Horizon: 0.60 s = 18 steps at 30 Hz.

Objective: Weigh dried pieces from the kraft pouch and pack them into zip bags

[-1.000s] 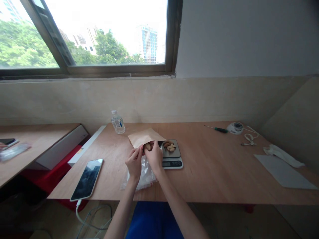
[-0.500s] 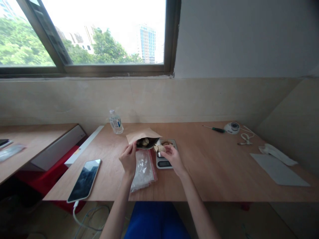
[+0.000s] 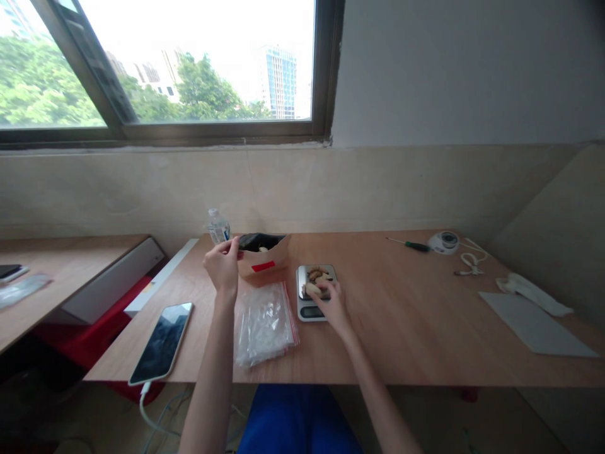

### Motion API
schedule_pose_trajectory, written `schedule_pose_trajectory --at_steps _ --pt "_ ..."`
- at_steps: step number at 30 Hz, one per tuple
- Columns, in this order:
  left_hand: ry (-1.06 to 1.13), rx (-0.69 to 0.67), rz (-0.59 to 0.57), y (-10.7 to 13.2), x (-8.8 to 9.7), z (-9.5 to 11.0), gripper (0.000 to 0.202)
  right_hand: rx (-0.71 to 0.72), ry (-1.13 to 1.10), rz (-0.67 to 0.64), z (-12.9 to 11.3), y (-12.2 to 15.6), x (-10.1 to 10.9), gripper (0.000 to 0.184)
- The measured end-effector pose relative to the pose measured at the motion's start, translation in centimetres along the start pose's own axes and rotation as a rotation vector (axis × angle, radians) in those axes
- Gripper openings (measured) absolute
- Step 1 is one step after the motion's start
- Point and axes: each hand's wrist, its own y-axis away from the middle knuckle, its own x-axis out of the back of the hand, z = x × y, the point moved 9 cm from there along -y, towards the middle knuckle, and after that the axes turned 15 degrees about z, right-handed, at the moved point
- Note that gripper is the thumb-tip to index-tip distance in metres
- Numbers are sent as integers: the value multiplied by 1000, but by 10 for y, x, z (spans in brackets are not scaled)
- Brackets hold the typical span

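Observation:
My left hand [image 3: 222,263] pinches the left edge of a brown paper pouch [image 3: 271,260] with a dark lining and a red strip. The pouch's mouth gapes, and a pale piece [image 3: 263,250] shows inside. Over a small silver kitchen scale [image 3: 306,318], my right hand [image 3: 333,306] has its thumb and fingers around a pale tan dried piece [image 3: 312,289] at the plate. Several similar tan and brown pieces [image 3: 317,273] lie on the plate behind those fingers. Their exact kind is hard to make out.
Clear zip bags [image 3: 265,328] lie left of the scale. A phone [image 3: 161,343] on a cable is near the front left edge. A water bottle [image 3: 218,227] stands behind the pouch. To the right are a screwdriver [image 3: 416,246], a dome camera [image 3: 443,243] and a white sheet [image 3: 536,325].
My left hand has moved left with the pouch, which now tips its red strip into view. My right hand has lowered tan pieces from beside the pouch's mouth onto the scale.

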Motion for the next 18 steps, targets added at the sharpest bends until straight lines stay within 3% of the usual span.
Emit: schedule_pose_trajectory --at_steps 4,9,13,18 --pt "60 -30 19 -3 -8 4 47 87 190 77 -7 1 12 24" --pt "41 -81 -65 10 -22 -7 68 161 139 195 -14 3 34 20" --pt "41 -65 -144 24 -31 -28 61 168 78 226 -8 8 46 21" --pt "39 -61 -136 41 -24 -42 46 78 8 238 21 17 59 21"
